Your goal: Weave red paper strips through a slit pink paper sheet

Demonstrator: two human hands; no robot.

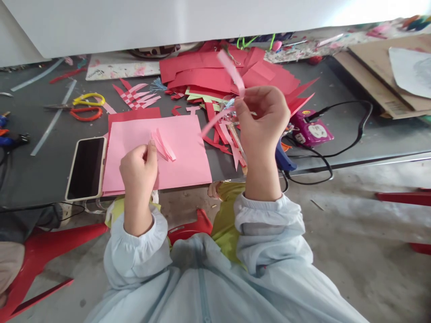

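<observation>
Grey tabletop (27, 107), cluttered. Red paper pile (202, 78) across the far middle; pink paper sheet (188, 157) nearer, its front side right at the tabletop's near edge. Smartphone (86, 168) just beside the sheet, left, also close to that edge. Right hand (266, 116) is raised; fingers clamped on a pale pink paper strip (232, 74), bent at the pinch, ends hanging free. Left hand (138, 166) is low over the sheet, thumb and index together at the small bundle of pink strips (164, 147); can't tell if they grip an end. Woven red-and-pink piece (134, 99) lies beyond the sheet.

Step in hand looks like sorting or picking out single strips. Next move seems to call for a light pinch, the left hand steadying the bundle.

Room: best high over the sheet. Low travel right meets a purple power socket (311, 128) and black cables (361, 125); left, past the phone, orange-and-yellow scissors (74, 107). Near edge leaves little margin for sheet or phone.
</observation>
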